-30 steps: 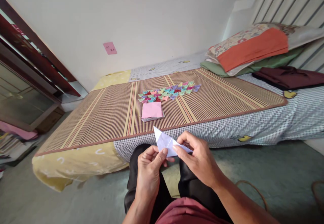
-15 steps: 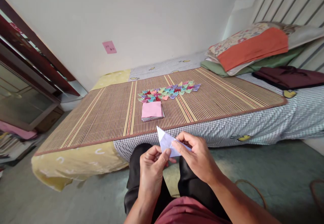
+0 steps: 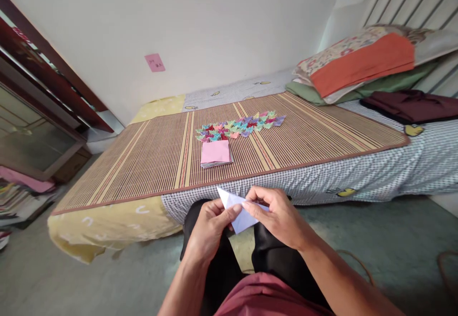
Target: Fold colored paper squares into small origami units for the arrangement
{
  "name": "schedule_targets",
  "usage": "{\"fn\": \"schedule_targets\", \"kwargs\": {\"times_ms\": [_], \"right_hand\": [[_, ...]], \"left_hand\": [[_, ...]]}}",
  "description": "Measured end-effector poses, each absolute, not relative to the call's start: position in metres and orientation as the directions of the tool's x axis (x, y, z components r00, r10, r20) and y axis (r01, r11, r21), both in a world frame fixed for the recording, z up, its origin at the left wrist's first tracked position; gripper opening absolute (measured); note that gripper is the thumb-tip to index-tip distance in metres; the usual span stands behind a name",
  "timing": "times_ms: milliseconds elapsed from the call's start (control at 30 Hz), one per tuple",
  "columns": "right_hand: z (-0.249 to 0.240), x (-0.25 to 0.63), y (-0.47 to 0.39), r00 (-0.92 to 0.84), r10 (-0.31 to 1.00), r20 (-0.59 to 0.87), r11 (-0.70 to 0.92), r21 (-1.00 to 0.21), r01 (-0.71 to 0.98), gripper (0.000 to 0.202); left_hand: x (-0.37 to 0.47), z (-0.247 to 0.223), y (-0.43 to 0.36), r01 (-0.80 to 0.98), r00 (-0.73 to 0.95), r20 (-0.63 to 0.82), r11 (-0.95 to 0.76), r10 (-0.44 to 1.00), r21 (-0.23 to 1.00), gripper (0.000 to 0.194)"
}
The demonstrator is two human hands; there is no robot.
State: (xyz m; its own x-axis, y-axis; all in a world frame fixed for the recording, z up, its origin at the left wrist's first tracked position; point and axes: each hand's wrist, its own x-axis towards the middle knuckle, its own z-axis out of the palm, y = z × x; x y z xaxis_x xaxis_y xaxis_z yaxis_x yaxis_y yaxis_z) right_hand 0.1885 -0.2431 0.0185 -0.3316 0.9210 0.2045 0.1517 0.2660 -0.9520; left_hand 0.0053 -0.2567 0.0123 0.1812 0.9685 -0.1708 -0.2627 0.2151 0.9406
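Observation:
Between my hands, above my lap, is a folded sheet of pale lavender paper (image 3: 244, 221) with a white pointed corner at its upper left. My left hand (image 3: 211, 228) pinches its left side, thumb lying on top. On the right part, my right hand (image 3: 277, 215) grips the paper with thumb and fingers, the two thumb tips close together near the middle. Fingers beneath the paper are partly hidden. Beyond the hands, a stack of square paper (image 3: 215, 152) with a pink top sheet lies on the woven mat (image 3: 153, 163).
Several small folded paper pieces (image 3: 243, 125) in many colours stand in rows behind the stack. Pillows (image 3: 361, 68) and dark red folded cloth (image 3: 411, 105) lie at the bed's right end. A pink note (image 3: 155, 62) is on the wall.
My left hand has moved up along the paper, its thumb now nearer the right thumb. The paper's lower corner shows further down, and its white tip has dropped slightly leftward.

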Motion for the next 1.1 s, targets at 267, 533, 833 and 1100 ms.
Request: {"fn": "schedule_targets", "kwargs": {"times_ms": [267, 533, 833, 1100], "right_hand": [[0.020, 0.196, -0.235, -0.356, 0.926, 0.127, 0.177, -0.978, 0.113, 0.026], [0.002, 0.195, -0.230, -0.364, 0.931, 0.041, -0.009, -0.991, -0.135, 0.035], [0.011, 0.177, -0.242, -0.205, 0.967, 0.151, 0.143, -0.988, -0.053, 0.041], [0.009, 0.187, -0.242, -0.153, 0.951, 0.267, 0.281, -0.957, 0.075, 0.046]], "left_hand": [[0.006, 0.010, -0.257, -0.296, 0.155, -0.191, 0.230, 0.969, 0.927, 0.028], [0.013, -0.002, -0.260, -0.386, -0.126, -0.107, 0.051, 0.986, 0.921, 0.023], [0.025, 0.007, -0.271, -0.382, -0.088, -0.067, 0.029, 0.994, 0.924, 0.021], [0.026, 0.004, -0.273, -0.257, -0.238, -0.006, -0.057, 0.971, 0.965, 0.025]]}}
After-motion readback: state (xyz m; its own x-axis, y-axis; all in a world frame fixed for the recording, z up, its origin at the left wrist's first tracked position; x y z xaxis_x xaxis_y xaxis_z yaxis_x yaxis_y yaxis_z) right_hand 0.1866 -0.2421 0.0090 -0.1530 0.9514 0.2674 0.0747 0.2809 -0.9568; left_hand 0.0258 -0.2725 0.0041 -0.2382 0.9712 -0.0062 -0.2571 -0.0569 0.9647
